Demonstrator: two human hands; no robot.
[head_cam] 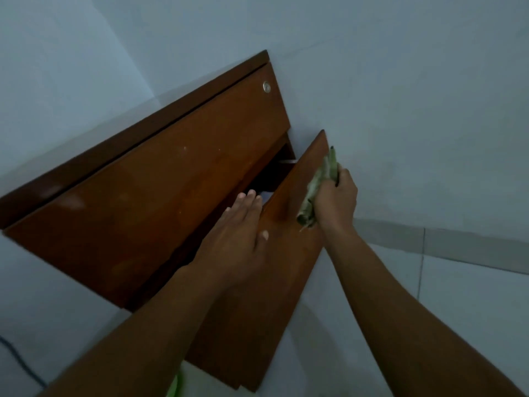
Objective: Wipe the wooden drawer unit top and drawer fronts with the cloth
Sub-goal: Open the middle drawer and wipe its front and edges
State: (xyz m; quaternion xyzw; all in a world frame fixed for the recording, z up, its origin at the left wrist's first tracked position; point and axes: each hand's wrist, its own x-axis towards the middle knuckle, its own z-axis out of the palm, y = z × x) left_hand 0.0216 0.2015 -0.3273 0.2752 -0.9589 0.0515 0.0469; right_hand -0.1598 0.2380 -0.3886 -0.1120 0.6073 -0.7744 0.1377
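The wooden drawer unit (160,179) fills the middle of the tilted head view, brown and glossy, with a round silver lock (266,87) on its upper drawer front. A lower drawer front (274,282) stands pulled out, leaving a dark gap. My left hand (237,239) rests flat on that drawer's top edge, fingers extended over the gap. My right hand (335,199) is shut on a crumpled green cloth (317,190), pressing it against the pulled-out drawer front near its far end.
A pale wall (400,81) runs behind and beside the unit. A light tiled floor (472,282) with a grout line lies at the right. A dark cable (17,359) shows at the lower left, and a bright green scrap (176,385) at the bottom edge.
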